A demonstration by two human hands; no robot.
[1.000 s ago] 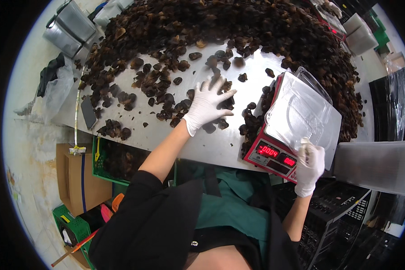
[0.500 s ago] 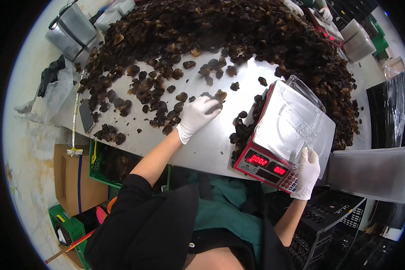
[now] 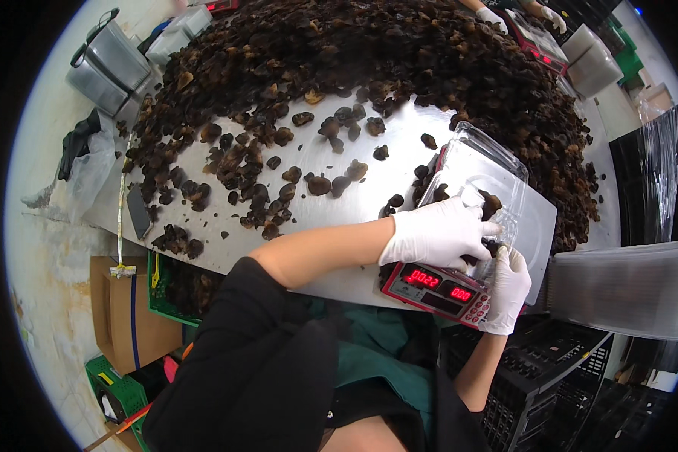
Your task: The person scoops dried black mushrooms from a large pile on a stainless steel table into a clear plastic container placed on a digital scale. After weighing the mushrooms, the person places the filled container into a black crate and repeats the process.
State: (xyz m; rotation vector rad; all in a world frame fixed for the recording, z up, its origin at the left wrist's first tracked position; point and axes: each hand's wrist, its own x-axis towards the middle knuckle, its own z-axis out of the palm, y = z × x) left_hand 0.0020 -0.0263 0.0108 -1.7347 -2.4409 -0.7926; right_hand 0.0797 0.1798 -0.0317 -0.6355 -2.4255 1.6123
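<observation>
One shiny table [image 3: 399, 158] holds one big dark heap [image 3: 339, 56] behind the nearest red scale [image 3: 443, 298], where one clear box [image 3: 499, 179] sits, left hand [image 3: 441, 232] spread wide over it, right hand [image 3: 508, 290] pinching its edge

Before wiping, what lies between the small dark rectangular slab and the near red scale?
Head view: scattered dark brown pieces on silver table, then white gloved left hand.

The wall [image 3: 56, 264] on the left is pale, with brownish stains and patchy areas. The metal table [image 3: 320, 215] reflects bright glare [image 3: 403, 128]. Below its left side: a cardboard box [image 3: 154, 320] and a green crate [image 3: 133, 392]; black crates [image 3: 546, 352] occupy the lower right.
</observation>
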